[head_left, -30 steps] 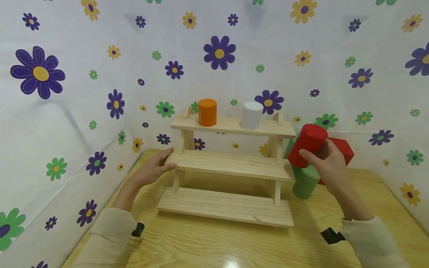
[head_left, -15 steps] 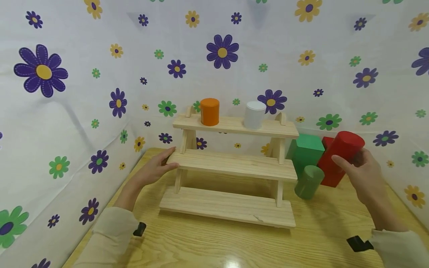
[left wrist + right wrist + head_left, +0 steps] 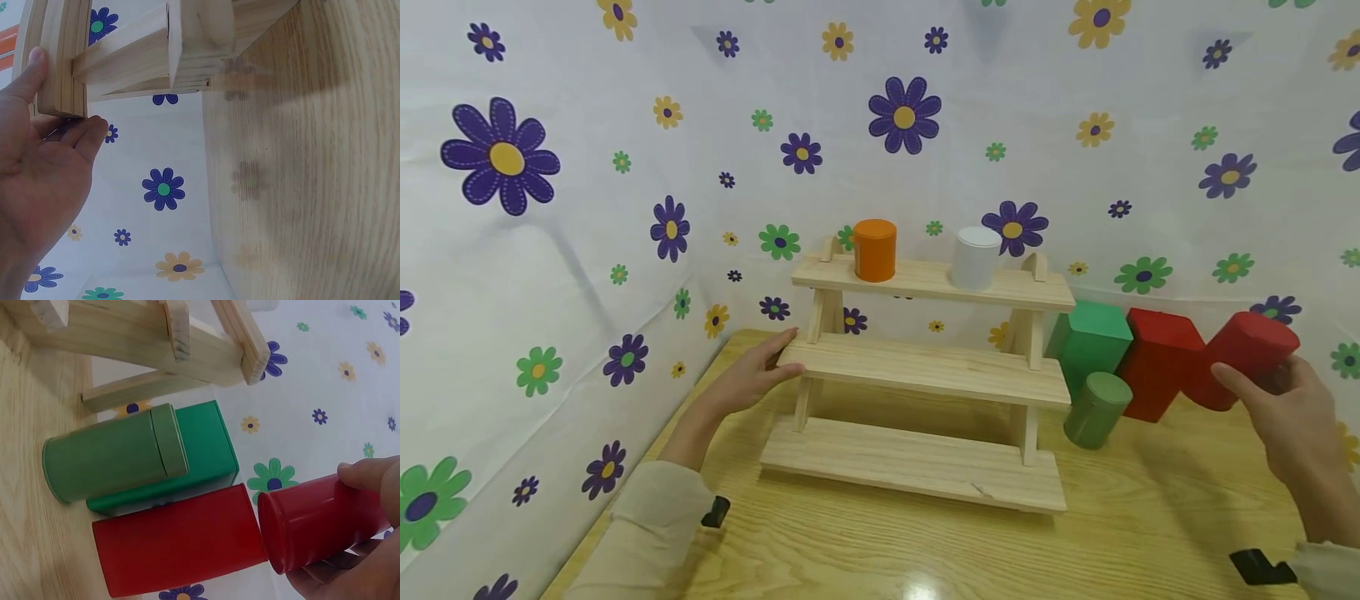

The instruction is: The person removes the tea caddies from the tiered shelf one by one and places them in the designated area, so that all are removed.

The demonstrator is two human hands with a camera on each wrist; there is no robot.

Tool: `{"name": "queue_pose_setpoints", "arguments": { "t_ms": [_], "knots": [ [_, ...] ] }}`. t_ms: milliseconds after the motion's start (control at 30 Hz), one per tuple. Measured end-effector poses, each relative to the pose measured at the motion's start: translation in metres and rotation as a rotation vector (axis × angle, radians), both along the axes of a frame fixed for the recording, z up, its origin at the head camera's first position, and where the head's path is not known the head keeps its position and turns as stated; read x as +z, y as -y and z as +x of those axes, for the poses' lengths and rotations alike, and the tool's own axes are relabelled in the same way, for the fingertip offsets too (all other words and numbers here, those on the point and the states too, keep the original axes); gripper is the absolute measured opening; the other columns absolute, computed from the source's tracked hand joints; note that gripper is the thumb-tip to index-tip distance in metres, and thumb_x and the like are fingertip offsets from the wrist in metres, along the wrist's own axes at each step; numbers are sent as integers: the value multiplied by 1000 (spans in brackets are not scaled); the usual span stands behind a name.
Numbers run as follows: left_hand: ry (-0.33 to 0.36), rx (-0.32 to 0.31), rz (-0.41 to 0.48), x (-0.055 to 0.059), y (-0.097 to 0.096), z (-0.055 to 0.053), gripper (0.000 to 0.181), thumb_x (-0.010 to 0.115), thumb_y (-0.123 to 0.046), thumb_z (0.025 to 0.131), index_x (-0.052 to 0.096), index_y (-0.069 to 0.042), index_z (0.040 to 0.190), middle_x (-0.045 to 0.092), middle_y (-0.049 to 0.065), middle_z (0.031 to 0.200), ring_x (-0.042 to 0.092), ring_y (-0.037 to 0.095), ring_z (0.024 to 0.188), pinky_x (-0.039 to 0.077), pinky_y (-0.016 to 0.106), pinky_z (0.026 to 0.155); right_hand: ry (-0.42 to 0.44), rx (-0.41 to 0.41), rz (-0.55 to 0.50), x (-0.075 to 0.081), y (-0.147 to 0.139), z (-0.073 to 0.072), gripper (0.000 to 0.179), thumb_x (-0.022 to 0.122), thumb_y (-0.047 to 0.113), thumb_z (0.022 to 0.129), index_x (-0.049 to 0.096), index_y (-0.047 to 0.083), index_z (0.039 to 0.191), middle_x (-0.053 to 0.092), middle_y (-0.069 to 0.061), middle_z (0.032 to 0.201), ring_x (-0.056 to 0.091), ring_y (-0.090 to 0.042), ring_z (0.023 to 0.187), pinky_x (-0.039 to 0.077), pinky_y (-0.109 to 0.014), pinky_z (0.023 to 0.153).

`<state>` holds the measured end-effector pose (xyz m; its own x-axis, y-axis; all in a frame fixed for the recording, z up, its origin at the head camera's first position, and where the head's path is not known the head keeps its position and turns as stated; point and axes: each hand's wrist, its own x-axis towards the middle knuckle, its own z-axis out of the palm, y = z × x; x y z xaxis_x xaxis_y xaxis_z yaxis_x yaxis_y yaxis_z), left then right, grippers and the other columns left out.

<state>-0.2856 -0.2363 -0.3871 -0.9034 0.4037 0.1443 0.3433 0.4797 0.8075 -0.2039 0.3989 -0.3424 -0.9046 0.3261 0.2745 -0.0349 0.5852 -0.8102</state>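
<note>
My left hand (image 3: 751, 375) grips the left end of the middle board of a three-tier wooden shelf (image 3: 917, 367). In the left wrist view, the thumb lies on one face of the board and the fingers curl at its end. At the far right, a red cylindrical canister (image 3: 1243, 358) is held tilted in the air by my right hand (image 3: 1303, 417). The right wrist view shows thumb and fingers around the canister, its end close by the red box (image 3: 181, 540). An orange canister (image 3: 875, 250) and a white canister (image 3: 976, 258) stand on the top board.
Right of the shelf, a green box (image 3: 1093, 333) stands beside the red box, near the back wall. In front of them is a smaller green canister (image 3: 1097, 411). Flower-patterned cloth (image 3: 760, 75) encloses the wooden table (image 3: 820, 542) at the back and sides.
My right hand has carried the red canister rightward, from in front of the boxes to the red box's right side. The left hand keeps its grip on the shelf; the view has shifted slightly.
</note>
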Motion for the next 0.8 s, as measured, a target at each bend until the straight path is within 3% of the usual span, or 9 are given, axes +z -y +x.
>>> {"name": "queue_pose_setpoints", "arguments": {
  "t_ms": [67,200,267,333,567,667,800],
  "knots": [
    [1,4,-4,0,0,0,79,59,-31,107,15,4,163,12,22,170,17,41,155,25,54,122,-1,-4,1,-1,-3,1,76,61,29,105,18,9,165,35,-23,160,43,-2,109,38,-17,110],
    [4,9,-9,-1,0,0,79,59,-32,107,15,2,164,12,22,170,16,41,155,24,54,122,-20,-6,6,-2,-6,1,76,62,27,105,20,10,165,38,-21,156,42,0,104,40,-7,99],
    [4,5,-4,0,0,0,79,59,-32,107,15,2,164,12,22,170,16,41,155,24,55,122,-21,0,4,-2,-6,1,75,62,27,105,21,10,165,40,-19,155,42,0,105,38,-15,108],
    [2,3,-1,-1,0,0,79,59,-31,107,15,3,163,12,22,170,16,41,155,25,55,122,-20,9,8,-2,-5,0,74,62,28,105,22,9,164,43,-17,151,43,0,105,39,-14,107],
    [-12,10,-8,-3,0,-1,78,59,-31,107,16,0,164,13,21,170,18,40,155,26,54,121,-11,37,13,1,-3,-1,75,60,27,106,18,8,165,35,-26,155,42,-5,109,32,-39,121],
    [-8,11,-5,-3,1,-1,78,59,-31,107,16,0,164,13,21,170,18,40,155,26,54,121,-13,43,16,2,-4,-2,75,62,26,105,19,7,164,42,-22,146,43,-3,104,40,-22,112],
    [-6,13,-6,-3,1,0,78,59,-31,107,16,-1,165,13,20,170,18,40,155,26,54,121,-14,77,15,-1,-6,-4,74,65,25,104,23,5,161,49,8,124,45,2,98,44,-3,82]
  ]
}}
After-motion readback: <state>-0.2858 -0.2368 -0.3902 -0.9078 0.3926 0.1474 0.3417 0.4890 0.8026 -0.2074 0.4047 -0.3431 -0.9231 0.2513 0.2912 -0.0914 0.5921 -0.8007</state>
